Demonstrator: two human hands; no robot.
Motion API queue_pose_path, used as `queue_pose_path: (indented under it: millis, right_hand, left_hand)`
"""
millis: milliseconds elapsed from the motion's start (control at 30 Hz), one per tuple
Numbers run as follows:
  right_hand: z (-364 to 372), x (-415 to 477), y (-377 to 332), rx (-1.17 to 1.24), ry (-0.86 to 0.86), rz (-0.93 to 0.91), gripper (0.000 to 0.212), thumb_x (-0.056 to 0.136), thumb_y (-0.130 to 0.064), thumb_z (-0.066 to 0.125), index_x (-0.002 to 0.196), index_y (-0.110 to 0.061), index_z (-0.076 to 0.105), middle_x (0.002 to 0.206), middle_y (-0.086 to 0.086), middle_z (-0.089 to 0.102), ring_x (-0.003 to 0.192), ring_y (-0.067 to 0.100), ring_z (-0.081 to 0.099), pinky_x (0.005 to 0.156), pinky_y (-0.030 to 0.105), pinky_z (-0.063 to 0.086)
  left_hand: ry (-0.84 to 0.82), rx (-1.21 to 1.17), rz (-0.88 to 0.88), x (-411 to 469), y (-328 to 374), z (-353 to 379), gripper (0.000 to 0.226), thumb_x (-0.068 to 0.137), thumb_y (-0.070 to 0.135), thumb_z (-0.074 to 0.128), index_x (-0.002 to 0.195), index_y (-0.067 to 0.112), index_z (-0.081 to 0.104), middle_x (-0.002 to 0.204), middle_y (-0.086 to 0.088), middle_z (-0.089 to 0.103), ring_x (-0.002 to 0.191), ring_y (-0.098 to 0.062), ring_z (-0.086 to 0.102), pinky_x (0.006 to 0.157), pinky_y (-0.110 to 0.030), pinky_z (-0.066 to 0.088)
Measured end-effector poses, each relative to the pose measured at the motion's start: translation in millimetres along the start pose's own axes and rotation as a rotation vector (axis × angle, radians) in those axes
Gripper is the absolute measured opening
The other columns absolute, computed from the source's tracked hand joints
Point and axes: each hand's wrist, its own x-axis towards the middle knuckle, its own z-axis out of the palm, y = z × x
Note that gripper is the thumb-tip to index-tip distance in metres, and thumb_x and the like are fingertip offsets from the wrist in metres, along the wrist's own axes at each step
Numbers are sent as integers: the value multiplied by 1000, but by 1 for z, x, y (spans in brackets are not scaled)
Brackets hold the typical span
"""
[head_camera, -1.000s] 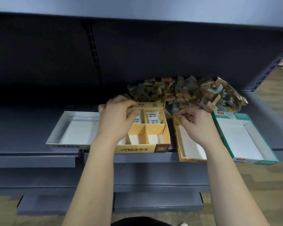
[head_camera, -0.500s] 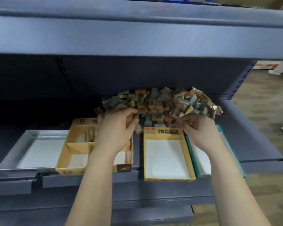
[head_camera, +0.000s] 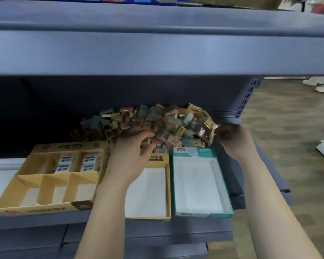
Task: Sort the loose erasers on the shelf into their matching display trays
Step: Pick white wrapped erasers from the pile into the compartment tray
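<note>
A heap of loose erasers (head_camera: 157, 122) in yellow, orange and grey sleeves lies at the back of the shelf. My left hand (head_camera: 131, 154) reaches into its front edge, with thumb and curled fingers closed round a yellow eraser (head_camera: 147, 141). My right hand (head_camera: 234, 141) is at the heap's right edge, its curled fingers pinching a shiny wrapped eraser (head_camera: 209, 130). In front stand a divided yellow tray (head_camera: 45, 209) with a few white erasers (head_camera: 65, 163) in its back compartments, a plain yellow tray (head_camera: 168, 184) and a teal tray (head_camera: 226, 186).
A white tray (head_camera: 0, 176) shows partly at the far left. The upper shelf's front edge (head_camera: 157, 53) overhangs the work area. The shelf's end upright (head_camera: 249, 98) is on the right, with wooden floor (head_camera: 288, 118) beyond it.
The view has swung right and closer. My left hand moved from the divided tray into the heap, and my right hand went to the heap's right edge.
</note>
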Motion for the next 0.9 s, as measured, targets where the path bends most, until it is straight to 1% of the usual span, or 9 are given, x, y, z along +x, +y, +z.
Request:
queue_pose_path:
  millis: [133, 233, 300, 433, 500, 567, 667, 733, 900]
  right_hand:
    - [12, 11, 12, -45, -61, -40, 22, 92, -13, 55, 104, -12, 73, 106, 11, 72, 96, 34, 63, 66, 27, 34]
    - [19, 15, 14, 25, -121, -84, 28, 90, -10, 51, 106, -14, 73, 111, 9, 71, 97, 31, 64, 71, 29, 44]
    - [23, 16, 15, 82, -125, -104, 28, 86, -10, 56, 107, -18, 74, 113, 8, 70, 98, 31, 63, 74, 29, 46]
    - [27, 15, 15, 142, -62, -105, 31, 81, -8, 68, 111, -16, 71, 110, 11, 66, 98, 32, 60, 72, 25, 36]
    - [27, 16, 17, 167, -56, -96, 37, 76, -10, 73, 112, -17, 70, 107, 11, 61, 94, 33, 59, 70, 27, 36]
    - [27, 17, 19, 168, -78, -104, 39, 74, -15, 77, 113, -19, 70, 109, 12, 61, 96, 34, 58, 71, 30, 39]
    - [29, 16, 22, 170, -80, -117, 31, 80, -22, 75, 111, -19, 72, 113, 12, 62, 100, 33, 57, 76, 31, 40]
    - [28, 15, 23, 183, -62, -128, 26, 85, -24, 71, 110, -17, 73, 114, 12, 63, 102, 31, 56, 74, 28, 35]
    - [21, 14, 21, 231, 36, -208, 16, 89, -21, 69, 92, -6, 75, 99, 12, 65, 96, 30, 55, 67, 24, 25]
  left_hand:
    - [6, 18, -36, -1, 8, 9, 26, 92, 32, 60, 118, 30, 64, 125, 8, 59, 116, -20, 56, 97, -52, 45]
    - [16, 22, -59, -3, 12, 13, 24, 92, 33, 59, 116, 31, 63, 123, 8, 60, 116, -21, 56, 97, -54, 45]
    - [23, 38, -70, -3, 15, 14, 25, 92, 34, 58, 116, 31, 63, 123, 7, 59, 116, -21, 56, 97, -54, 44]
    - [28, 71, -79, -4, 16, 16, 26, 92, 37, 56, 116, 32, 63, 123, 7, 58, 116, -21, 56, 96, -54, 45]
    - [28, 79, -83, -6, 16, 16, 26, 92, 36, 56, 117, 32, 63, 122, 7, 58, 116, -20, 55, 96, -53, 45]
    - [34, 80, -85, -6, 17, 17, 26, 92, 34, 57, 117, 31, 63, 123, 7, 58, 116, -20, 55, 96, -52, 45]
    - [40, 83, -92, -6, 20, 18, 26, 93, 35, 57, 118, 32, 63, 125, 7, 58, 118, -20, 55, 97, -52, 44]
    - [38, 89, -97, -6, 22, 18, 27, 93, 35, 56, 119, 32, 63, 126, 7, 58, 119, -19, 54, 98, -51, 43]
    - [38, 95, -101, -7, 27, 21, 26, 94, 33, 57, 119, 32, 63, 126, 9, 57, 119, -18, 53, 100, -49, 41]
